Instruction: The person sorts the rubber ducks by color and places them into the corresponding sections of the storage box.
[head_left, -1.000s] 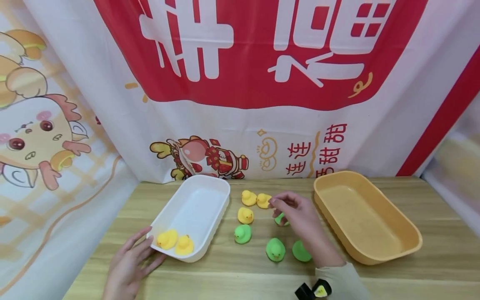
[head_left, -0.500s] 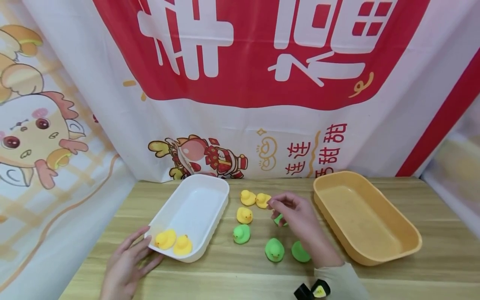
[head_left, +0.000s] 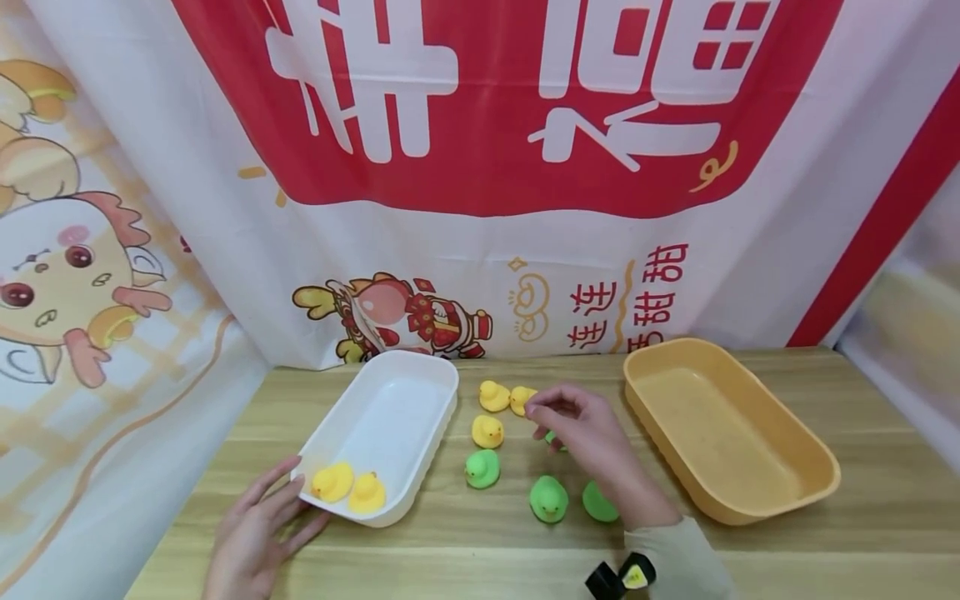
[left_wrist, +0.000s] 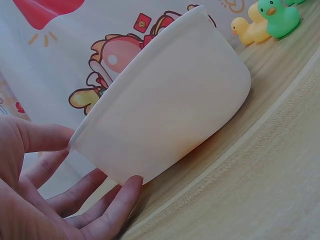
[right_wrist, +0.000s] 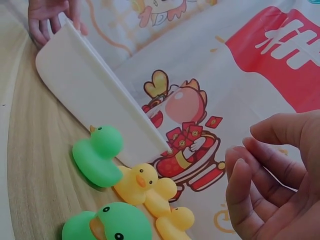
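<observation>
My left hand [head_left: 258, 521] rests against the near left corner of a white plastic tray [head_left: 408, 400], its fingers touching the rim and outer wall [left_wrist: 170, 100]. Inside that tray sit two yellow rubber ducks, one at the left [head_left: 332, 482] and one at the right [head_left: 367, 493]. My right hand [head_left: 585, 429] hovers beside a yellow rubber duck [head_left: 522, 401], which it partly covers in the head view. In the right wrist view, this hand [right_wrist: 275, 175] has loosely bent fingers, thumb and index fingertips close together, with nothing between them. A green rubber duck [head_left: 555, 440] is mostly hidden behind it.
A yellow-orange tray [head_left: 727, 433] stands at the right. Between the trays, yellow ducks [head_left: 488, 432] and green ducks [head_left: 549, 498] stand on the wooden table [head_left: 450, 567]. A printed cloth [head_left: 450, 250] hangs along the table's back edge.
The head view has shifted slightly. Both hands keep nearly the same place, and the ducks and trays have not visibly moved on the table.
</observation>
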